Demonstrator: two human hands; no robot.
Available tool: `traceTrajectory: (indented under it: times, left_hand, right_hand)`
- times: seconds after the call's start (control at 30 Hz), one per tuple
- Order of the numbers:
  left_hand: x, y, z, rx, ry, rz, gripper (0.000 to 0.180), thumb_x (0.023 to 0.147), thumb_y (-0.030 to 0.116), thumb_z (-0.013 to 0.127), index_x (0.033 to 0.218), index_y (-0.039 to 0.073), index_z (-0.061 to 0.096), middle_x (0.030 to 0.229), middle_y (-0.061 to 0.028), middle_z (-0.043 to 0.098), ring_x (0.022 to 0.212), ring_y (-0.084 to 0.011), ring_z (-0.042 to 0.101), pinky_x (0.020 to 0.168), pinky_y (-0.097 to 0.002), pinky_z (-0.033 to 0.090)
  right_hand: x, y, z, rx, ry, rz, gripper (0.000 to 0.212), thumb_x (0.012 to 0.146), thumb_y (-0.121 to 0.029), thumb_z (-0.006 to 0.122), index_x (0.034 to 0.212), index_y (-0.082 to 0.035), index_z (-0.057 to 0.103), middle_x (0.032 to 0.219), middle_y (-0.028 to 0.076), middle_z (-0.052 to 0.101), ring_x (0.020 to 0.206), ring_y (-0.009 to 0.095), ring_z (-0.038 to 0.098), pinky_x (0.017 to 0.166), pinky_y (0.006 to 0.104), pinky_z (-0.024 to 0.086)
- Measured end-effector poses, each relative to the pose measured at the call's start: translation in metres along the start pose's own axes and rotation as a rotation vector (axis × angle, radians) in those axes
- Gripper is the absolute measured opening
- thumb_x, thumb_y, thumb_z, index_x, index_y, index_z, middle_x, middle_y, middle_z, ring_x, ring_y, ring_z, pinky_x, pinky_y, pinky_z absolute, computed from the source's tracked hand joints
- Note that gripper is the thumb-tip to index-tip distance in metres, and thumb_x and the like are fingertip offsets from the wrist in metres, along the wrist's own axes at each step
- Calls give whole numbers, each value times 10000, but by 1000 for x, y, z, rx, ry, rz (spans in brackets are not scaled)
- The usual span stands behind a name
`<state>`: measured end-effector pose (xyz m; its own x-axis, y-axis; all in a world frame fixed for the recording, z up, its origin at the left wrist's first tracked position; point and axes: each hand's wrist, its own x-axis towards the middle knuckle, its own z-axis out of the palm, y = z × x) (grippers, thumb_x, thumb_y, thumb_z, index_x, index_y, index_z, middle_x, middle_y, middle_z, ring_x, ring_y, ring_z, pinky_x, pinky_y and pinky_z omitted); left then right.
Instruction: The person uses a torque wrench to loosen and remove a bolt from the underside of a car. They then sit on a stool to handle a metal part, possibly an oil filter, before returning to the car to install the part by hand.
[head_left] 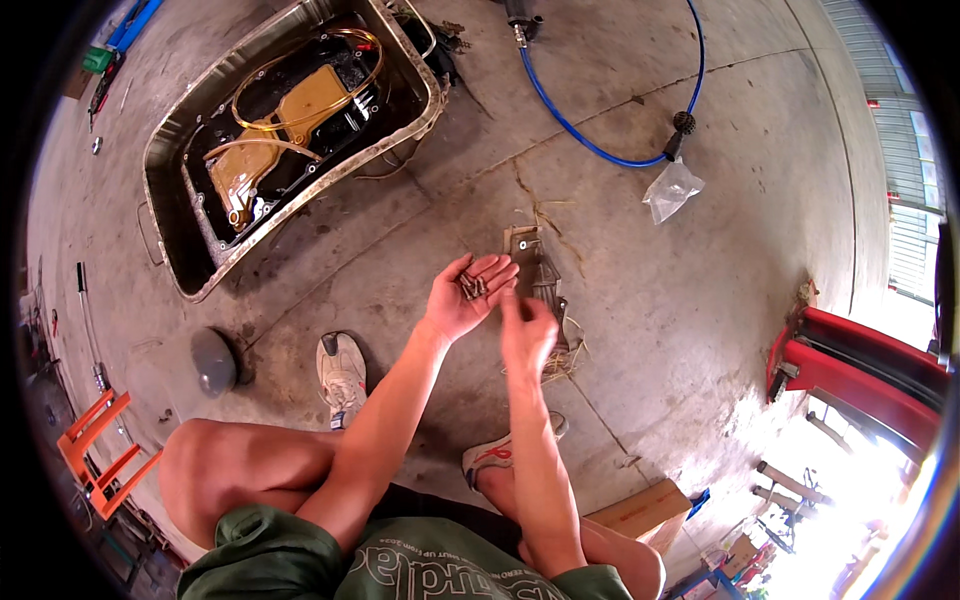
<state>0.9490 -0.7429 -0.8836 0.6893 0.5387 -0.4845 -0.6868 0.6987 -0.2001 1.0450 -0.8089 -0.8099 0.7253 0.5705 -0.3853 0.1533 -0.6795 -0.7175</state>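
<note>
My left hand (462, 300) is palm up with its fingers extended, cradling several small metal bolts (473, 288). Close beside its fingertips is my right hand (529, 325), thumb and fingers pinched together; whatever is between them, if anything, is too small to make out. Below my right hand, and partly covered by it, a grey-brown metal part (545, 280) lies on the concrete with a hole near its far end. Bits of straw (565, 355) are scattered around it.
At the far left stands a large oily metal pan (290, 268) holding a tan filter-like part (310, 105) and tubing. A blue hose (600, 155) and clear plastic bag (673, 190) lie far right. Nearby are a grey dome (213, 362), red metal post (860, 375) and cardboard box (640, 510).
</note>
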Motion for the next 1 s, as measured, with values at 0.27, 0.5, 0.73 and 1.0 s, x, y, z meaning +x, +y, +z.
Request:
traceTrajectory:
  times: [0.27, 0.5, 0.73, 1.0]
  left_hand:
    - [-2, 9, -24, 28, 111, -7, 346, 1018, 290, 393, 894, 40, 598, 1049, -93, 648, 1033, -285, 595, 989, -418, 469]
    - [-2, 10, -43, 61, 132, -72, 353, 1026, 354, 429, 751, 136, 466, 655, 16, 428, 594, -147, 405, 537, -294, 355]
    - [-4, 12, -28, 176, 113, -61, 362, 1025, 372, 438, 739, 152, 457, 581, 60, 310, 522, -93, 294, 478, -254, 280]
    - [-3, -13, 13, 442, 121, -87, 308, 1023, 391, 447, 952, 113, 559, 588, 70, 275, 521, -77, 291, 481, -244, 268]
  right_hand:
    - [73, 104, -50, -565, -14, -199, 358, 882, -302, 628, 1083, -9, 589, 925, 228, 659, 882, 408, 630, 777, 470, 487]
    - [66, 97, -49, -534, -84, -184, 293, 931, -210, 551, 1101, 28, 563, 877, 284, 649, 837, 464, 624, 735, 505, 487]
    - [76, 27, -80, 624, 44, -9, 340, 928, -178, 595, 1210, 9, 562, 789, 80, 670, 702, 159, 628, 606, 303, 502]
    - [105, 74, -75, 494, -43, 112, 374, 952, -247, 556, 1284, -74, 552, 1042, 92, 650, 684, 161, 602, 609, 293, 514]
